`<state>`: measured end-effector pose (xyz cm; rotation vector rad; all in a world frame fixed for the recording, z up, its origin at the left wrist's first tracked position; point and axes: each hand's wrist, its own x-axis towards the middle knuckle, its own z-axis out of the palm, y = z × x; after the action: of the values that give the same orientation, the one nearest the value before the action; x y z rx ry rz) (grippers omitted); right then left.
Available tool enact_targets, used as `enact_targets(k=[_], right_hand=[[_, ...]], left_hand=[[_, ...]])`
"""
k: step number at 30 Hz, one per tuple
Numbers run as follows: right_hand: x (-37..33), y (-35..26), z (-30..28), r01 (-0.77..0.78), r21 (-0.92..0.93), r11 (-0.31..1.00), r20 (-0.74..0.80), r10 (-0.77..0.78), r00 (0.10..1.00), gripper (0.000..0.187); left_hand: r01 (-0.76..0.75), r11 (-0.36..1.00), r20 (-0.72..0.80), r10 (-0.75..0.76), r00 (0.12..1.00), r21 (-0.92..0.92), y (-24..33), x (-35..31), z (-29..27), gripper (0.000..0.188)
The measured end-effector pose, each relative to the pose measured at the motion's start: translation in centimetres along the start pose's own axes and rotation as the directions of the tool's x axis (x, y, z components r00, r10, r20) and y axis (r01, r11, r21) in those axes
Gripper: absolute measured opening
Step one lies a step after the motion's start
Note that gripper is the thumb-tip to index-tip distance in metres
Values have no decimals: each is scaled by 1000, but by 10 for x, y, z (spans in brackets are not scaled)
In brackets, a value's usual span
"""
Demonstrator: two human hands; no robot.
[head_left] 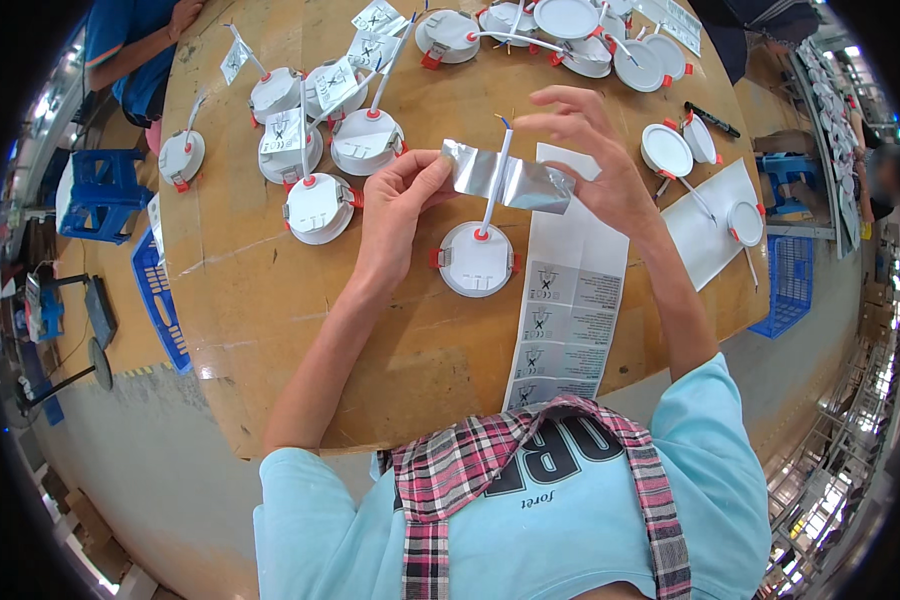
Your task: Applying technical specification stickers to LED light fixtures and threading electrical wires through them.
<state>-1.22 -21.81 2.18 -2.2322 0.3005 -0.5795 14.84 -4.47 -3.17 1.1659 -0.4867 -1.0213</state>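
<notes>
A silver foil sticker [485, 172] stretches across the white cable [492, 195] of a round white downlight [476, 262], which lies on the table with its red clips at the sides. The cable passes over the shiny face of the sticker, and its bare wire ends stick up above. My left hand [402, 195] pinches the sticker's left end between thumb and fingers. At the other end, my right hand [600, 160] has its fingers spread apart near the cable tip. The sticker's right end meets that hand by the thumb; whether it touches is unclear.
A sheet of printed silver stickers [570, 320] runs to the table's front edge [370, 430]. Several downlights [315, 208] with tagged cables lie to the left, others [570, 18] at the back. On the right are a black marker [712, 119] and white paper [705, 225]. A co-worker's arm [140, 55] is at far left.
</notes>
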Motion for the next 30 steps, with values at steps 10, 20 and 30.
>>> enact_targets(k=[10,20,30], right_hand=[[39,0,-4,391,-48,919,304,-360,882,24],[56,-4,13,75,220,973,395,-159,905,22],[47,-2,25,23,109,994,271,-52,961,16]], left_hand=[[21,999,23,-20,1000,-45,4,0,-1,23],[27,998,21,-26,999,-50,3,0,-1,22],[-2,994,-70,-5,998,-108,7,-2,5,21]])
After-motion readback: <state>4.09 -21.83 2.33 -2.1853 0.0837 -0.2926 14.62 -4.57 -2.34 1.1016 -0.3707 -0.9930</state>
